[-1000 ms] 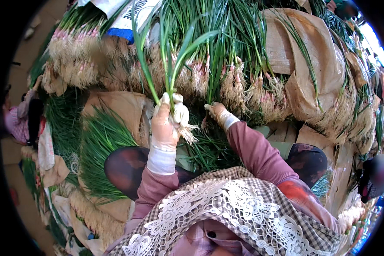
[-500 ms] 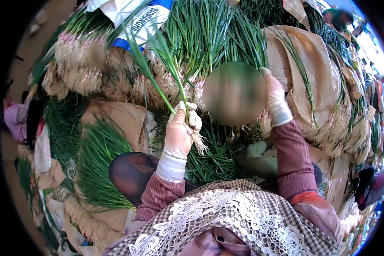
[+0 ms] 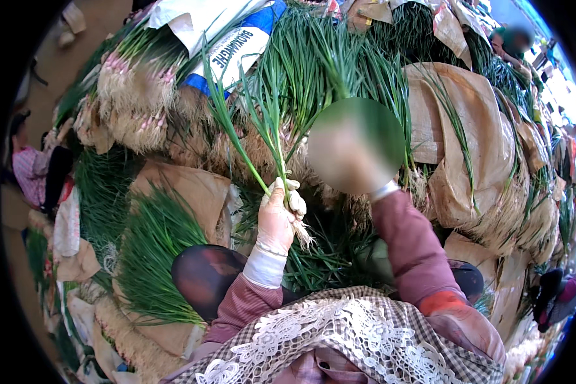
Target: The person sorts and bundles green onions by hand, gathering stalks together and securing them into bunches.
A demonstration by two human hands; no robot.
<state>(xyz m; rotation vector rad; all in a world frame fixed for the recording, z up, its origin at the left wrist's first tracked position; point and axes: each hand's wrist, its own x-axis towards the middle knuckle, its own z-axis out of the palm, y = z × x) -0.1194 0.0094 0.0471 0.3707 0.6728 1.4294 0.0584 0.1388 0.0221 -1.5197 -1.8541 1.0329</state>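
My left hand [image 3: 276, 221], in a pale thin glove, is closed around several stalks of green garlic [image 3: 280, 144]. Their leaves point up and away, while the pale roots hang out below my fist. My right hand [image 3: 351, 159] is reaching forward to the large pile of green garlic [image 3: 301, 83], right of the held stalks. A round blur covers that hand, so its fingers and anything in them cannot be made out. The pile lies with leaves on the far side and shaggy roots toward me.
Brown sacking [image 3: 461, 109] covers part of the pile at the right. A white and blue sack [image 3: 240, 51] lies on its far left. Another green garlic bundle [image 3: 157, 256] rests on brown cloth near my left knee [image 3: 206, 278]. A person [image 3: 31, 169] is at the far left.
My right hand has moved left and inward, from beside the brown sacking to the middle of the pile. My left hand keeps its grip on the stalks. The view has shifted slightly.
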